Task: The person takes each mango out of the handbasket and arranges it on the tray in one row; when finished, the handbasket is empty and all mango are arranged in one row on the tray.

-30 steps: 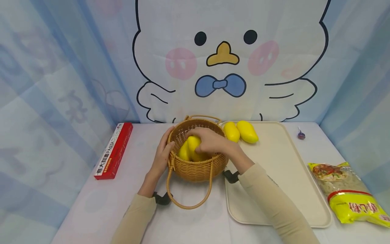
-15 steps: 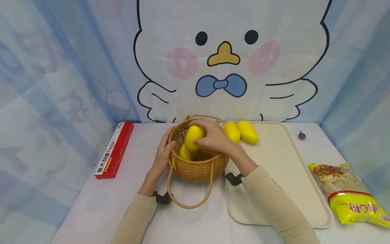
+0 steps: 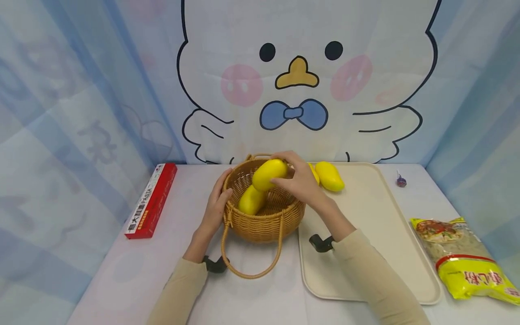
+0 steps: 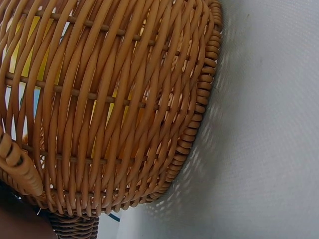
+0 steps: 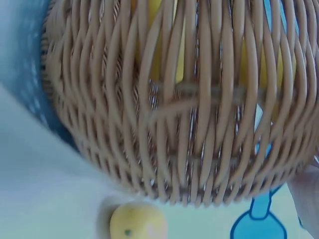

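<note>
We judge the smooth, yellow, mango-shaped fruit (image 3: 269,174) to be light and firm, perhaps slippery, so we would take hold across its broad middle. It is tilted over the mouth of the round, tan wicker basket (image 3: 264,229), between the thumb and fingers of our right hand (image 3: 301,178); that grip is parted to the fruit's thickness, pinching its right end. Our left hand (image 3: 213,207) rests, fingers fairly straight, against the basket's left side.

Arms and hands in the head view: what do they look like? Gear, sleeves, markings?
Left hand and right hand: bare, no gloves. Plain beige long sleeves. A small dark, bent piece juts inward at each cuff. No cables visible.
</note>
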A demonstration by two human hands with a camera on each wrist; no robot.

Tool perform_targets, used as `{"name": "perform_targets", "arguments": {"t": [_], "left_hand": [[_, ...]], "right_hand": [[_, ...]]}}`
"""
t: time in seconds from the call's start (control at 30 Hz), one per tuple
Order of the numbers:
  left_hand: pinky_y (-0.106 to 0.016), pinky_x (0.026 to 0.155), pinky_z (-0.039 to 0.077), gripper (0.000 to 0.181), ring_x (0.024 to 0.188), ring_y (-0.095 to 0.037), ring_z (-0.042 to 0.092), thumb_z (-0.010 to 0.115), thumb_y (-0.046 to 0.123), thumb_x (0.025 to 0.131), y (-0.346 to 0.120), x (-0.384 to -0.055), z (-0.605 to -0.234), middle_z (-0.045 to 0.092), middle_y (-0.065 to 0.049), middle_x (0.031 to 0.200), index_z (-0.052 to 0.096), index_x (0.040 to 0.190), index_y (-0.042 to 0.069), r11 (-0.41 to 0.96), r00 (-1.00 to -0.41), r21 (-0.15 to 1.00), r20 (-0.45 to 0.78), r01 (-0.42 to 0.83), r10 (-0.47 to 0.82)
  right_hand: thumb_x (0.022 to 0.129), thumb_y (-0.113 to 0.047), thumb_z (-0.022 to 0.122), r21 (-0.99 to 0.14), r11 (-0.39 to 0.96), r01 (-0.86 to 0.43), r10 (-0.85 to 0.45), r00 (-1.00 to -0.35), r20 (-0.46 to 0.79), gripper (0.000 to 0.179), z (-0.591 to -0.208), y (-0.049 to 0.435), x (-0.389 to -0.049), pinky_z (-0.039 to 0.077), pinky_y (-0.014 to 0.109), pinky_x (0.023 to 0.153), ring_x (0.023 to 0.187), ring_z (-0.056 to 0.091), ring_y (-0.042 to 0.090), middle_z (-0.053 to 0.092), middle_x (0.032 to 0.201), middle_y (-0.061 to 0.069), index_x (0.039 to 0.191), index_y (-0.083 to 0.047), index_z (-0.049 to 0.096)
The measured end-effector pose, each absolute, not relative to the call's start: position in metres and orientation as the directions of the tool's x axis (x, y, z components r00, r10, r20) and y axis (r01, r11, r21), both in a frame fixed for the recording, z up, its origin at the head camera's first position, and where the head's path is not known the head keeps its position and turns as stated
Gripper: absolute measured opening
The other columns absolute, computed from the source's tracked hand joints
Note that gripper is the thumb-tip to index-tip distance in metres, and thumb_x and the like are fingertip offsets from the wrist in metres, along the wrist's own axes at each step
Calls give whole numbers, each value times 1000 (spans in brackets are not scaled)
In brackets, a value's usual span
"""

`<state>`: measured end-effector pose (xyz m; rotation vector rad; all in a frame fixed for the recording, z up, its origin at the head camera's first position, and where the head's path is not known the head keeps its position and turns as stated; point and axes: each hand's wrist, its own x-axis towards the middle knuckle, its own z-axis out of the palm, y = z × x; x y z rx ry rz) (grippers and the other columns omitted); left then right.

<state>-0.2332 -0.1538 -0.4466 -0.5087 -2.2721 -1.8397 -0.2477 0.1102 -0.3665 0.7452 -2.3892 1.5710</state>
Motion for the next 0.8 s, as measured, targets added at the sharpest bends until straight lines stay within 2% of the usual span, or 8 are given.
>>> {"name": "perform_targets", "arguments": {"t": [0.2, 0.43, 0.53, 0.73, 0.8], "left_hand": [[-49, 125, 20, 54, 152, -22, 25, 37, 21, 104, -153, -230, -441, 27, 1, 164, 28, 157, 26, 186, -931, 916, 328, 355, 162], [-52, 123, 22, 57, 152, -30, 25, 36, 12, 102, -148, -213, -415, 26, -11, 164, 24, 158, 7, 205, -935, 918, 305, 339, 182], [-52, 124, 21, 56, 152, -29, 24, 36, 11, 103, -149, -216, -420, 25, -10, 164, 24, 158, 10, 192, -933, 919, 311, 344, 181], [-51, 124, 20, 55, 152, -24, 24, 36, 18, 104, -153, -230, -442, 26, -1, 165, 25, 158, 22, 185, -927, 913, 334, 363, 170], [-51, 124, 21, 55, 152, -23, 24, 36, 20, 104, -153, -231, -444, 26, 0, 164, 26, 158, 22, 186, -924, 909, 344, 373, 169]], "right_hand": [[85, -9, 76, -851, 308, -426, -223, -901, 371, 56, -363, 127, -244, 47, 50, 107, 124, 49, 28, 53, 137, 10, 136, -10, 54], [86, -5, 72, -852, 302, -429, -151, -903, 401, 53, -342, 142, -224, 43, 54, 111, 127, 47, 32, 50, 137, 16, 134, -4, 51], [88, -6, 71, -838, 320, -441, -145, -897, 417, 52, -348, 152, -229, 43, 55, 110, 127, 47, 31, 49, 137, 16, 136, -4, 52], [88, -7, 70, -831, 350, -432, -121, -901, 418, 51, -366, 172, -248, 44, 55, 110, 125, 47, 29, 48, 137, 15, 137, -5, 54], [88, -8, 71, -835, 350, -425, -109, -904, 414, 52, -370, 177, -251, 44, 54, 109, 124, 48, 27, 48, 138, 13, 137, -7, 55]]}}
